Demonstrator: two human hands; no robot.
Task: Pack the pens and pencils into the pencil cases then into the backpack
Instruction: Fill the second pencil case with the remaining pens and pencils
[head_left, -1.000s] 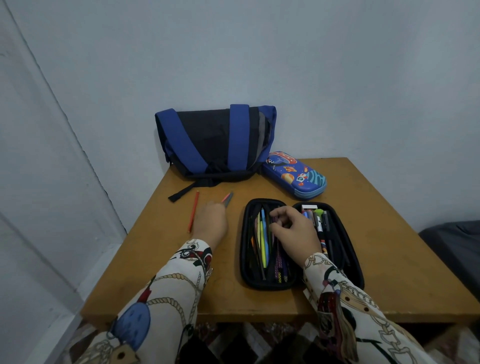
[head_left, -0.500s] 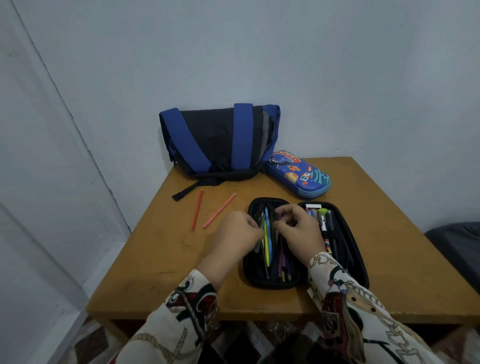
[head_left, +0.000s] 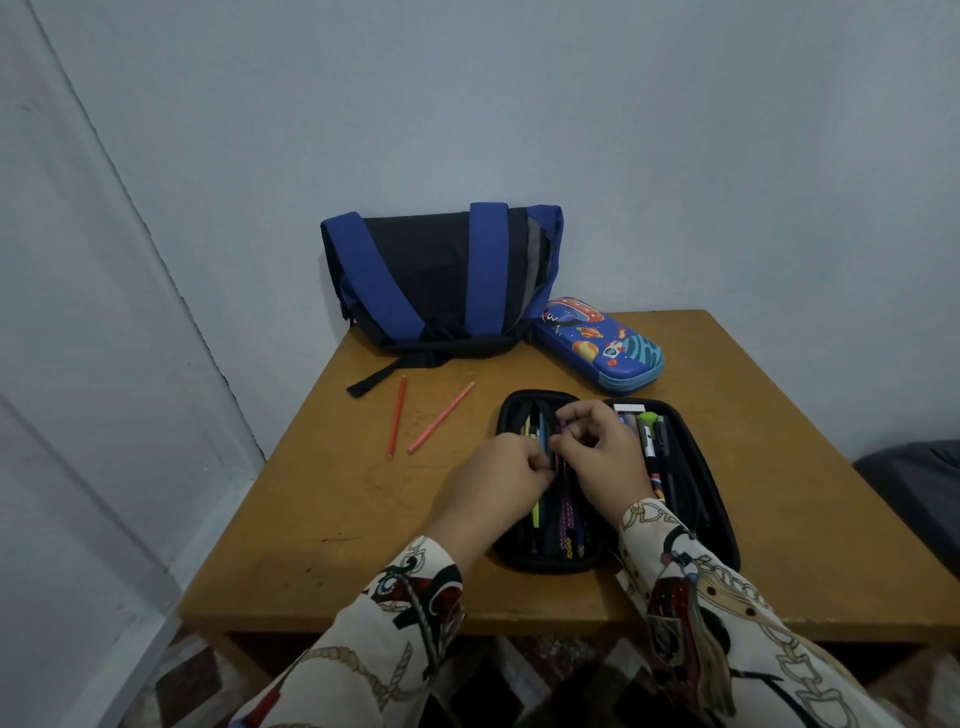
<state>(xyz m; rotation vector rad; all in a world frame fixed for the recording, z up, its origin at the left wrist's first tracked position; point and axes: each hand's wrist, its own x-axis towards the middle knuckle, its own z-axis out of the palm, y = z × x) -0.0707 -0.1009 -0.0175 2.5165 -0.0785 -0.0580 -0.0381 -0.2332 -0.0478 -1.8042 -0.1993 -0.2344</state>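
A black pencil case (head_left: 724, 525) lies open on the wooden table (head_left: 363, 519), both halves filled with several pens and pencils. Both hands work over its left half. My left hand (head_left: 496, 480) has its fingers curled and pinches a pencil down among the others. My right hand (head_left: 605, 452) pinches a purple pen (head_left: 566, 512) near its top. Two orange-red pencils (head_left: 396, 415) (head_left: 441, 424) lie loose on the table, left of the case. The blue and black backpack (head_left: 441, 280) stands at the back against the wall. A closed blue space-print pencil case (head_left: 602, 343) lies to its right.
The table stands in a corner, with walls close behind and to the left. A black strap end (head_left: 371, 382) of the backpack trails onto the table near the loose pencils. A dark seat (head_left: 919, 483) shows beyond the right edge.
My left hand picked a grey pencil off the table beside the orange-red ones and carried it right into the black case. My right hand stayed at the case.
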